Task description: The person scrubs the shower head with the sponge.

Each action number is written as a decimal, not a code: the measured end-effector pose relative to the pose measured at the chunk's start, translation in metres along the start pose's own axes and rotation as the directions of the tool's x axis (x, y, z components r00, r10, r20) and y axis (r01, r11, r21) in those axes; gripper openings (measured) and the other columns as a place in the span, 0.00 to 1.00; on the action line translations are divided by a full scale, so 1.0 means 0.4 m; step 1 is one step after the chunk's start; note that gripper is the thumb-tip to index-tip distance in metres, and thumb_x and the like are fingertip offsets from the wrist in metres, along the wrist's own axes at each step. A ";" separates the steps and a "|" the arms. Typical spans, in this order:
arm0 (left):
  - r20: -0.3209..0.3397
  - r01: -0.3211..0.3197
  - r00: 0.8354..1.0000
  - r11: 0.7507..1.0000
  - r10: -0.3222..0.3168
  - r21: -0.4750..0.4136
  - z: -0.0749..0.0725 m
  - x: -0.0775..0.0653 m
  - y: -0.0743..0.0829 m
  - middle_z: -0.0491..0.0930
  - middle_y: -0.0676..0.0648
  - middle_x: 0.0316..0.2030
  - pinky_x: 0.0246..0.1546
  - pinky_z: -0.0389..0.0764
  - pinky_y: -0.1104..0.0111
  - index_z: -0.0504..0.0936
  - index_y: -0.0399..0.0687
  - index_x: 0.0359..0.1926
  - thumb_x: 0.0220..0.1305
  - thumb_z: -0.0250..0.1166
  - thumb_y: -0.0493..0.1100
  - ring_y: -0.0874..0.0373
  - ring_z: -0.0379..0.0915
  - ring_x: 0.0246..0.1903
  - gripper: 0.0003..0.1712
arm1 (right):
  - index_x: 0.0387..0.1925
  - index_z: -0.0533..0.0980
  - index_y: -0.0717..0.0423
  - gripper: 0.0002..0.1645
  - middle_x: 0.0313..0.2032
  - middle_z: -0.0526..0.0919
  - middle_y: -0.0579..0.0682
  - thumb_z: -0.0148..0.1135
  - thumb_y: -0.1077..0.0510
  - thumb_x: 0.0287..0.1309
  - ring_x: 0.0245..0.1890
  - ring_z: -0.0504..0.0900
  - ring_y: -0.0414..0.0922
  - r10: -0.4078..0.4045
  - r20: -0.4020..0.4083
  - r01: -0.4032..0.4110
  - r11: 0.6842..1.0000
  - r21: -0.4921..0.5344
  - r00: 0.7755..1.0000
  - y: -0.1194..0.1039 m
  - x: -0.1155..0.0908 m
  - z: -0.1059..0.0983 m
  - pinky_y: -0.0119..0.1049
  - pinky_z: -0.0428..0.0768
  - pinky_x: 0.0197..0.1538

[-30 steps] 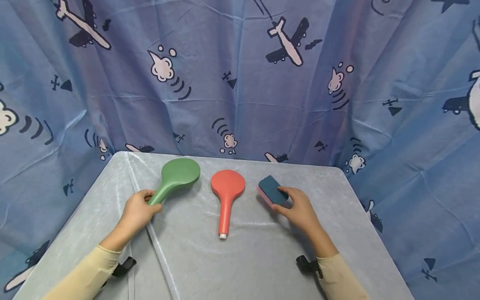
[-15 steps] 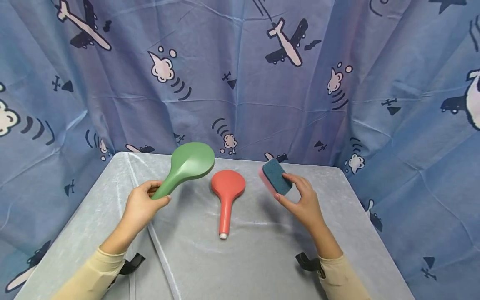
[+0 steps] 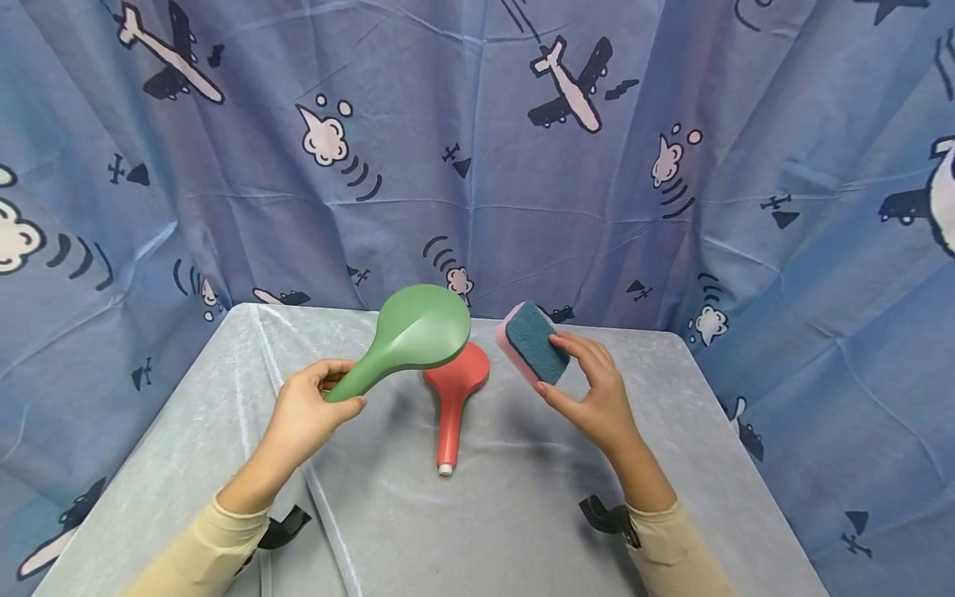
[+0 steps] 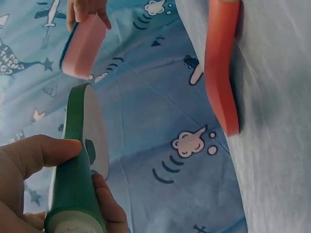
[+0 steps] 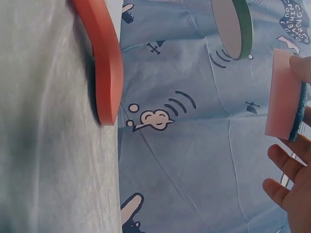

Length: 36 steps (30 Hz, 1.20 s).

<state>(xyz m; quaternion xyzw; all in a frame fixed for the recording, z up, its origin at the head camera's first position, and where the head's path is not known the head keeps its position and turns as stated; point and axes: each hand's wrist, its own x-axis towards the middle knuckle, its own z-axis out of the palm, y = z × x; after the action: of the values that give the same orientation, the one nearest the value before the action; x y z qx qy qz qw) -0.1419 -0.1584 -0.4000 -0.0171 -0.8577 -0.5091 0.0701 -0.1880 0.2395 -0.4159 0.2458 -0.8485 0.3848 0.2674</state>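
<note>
My left hand (image 3: 302, 414) grips the handle of a green shower head (image 3: 421, 327) and holds it raised over the table, its round head tilted up to the right. The left wrist view shows its pale face and the thumb (image 4: 58, 149) along the handle. A red shower head (image 3: 450, 423) lies on the table; in the head view the green one partly covers its round end. On the right, my right hand (image 3: 597, 394) pinches a pink sponge with a dark blue-green scouring side (image 3: 537, 342) between thumb and fingers, above the table. A gap separates sponge and green shower head.
A table under a pale grey velvety cloth (image 3: 507, 514) carries everything. Behind and beside it hangs a blue curtain (image 3: 477, 149) printed with airplanes and clouds. Black straps (image 3: 283, 528) sit at both cuffs.
The left hand has lifted the green shower head and brought it rightward over the red one. The right hand has raised the sponge and then drawn it slightly left. The red shower head stays put.
</note>
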 end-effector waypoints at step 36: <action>0.006 -0.042 0.999 0.997 0.042 -0.060 0.038 -0.021 0.016 0.85 0.44 0.44 0.35 0.81 0.70 0.85 0.44 0.54 0.50 0.79 0.34 0.55 0.81 0.34 0.27 | 0.59 0.81 0.52 0.35 0.54 0.82 0.55 0.74 0.39 0.55 0.58 0.75 0.56 -0.292 0.009 0.291 0.950 -0.110 0.956 -0.061 0.006 0.052 0.58 0.67 0.61</action>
<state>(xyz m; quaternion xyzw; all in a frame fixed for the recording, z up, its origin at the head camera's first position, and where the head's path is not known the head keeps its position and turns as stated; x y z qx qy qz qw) -0.1343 -0.1415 -0.4027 -0.0389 -0.8416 -0.5331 0.0773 -0.1801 0.2086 -0.4132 0.3520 -0.8219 0.2945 0.3374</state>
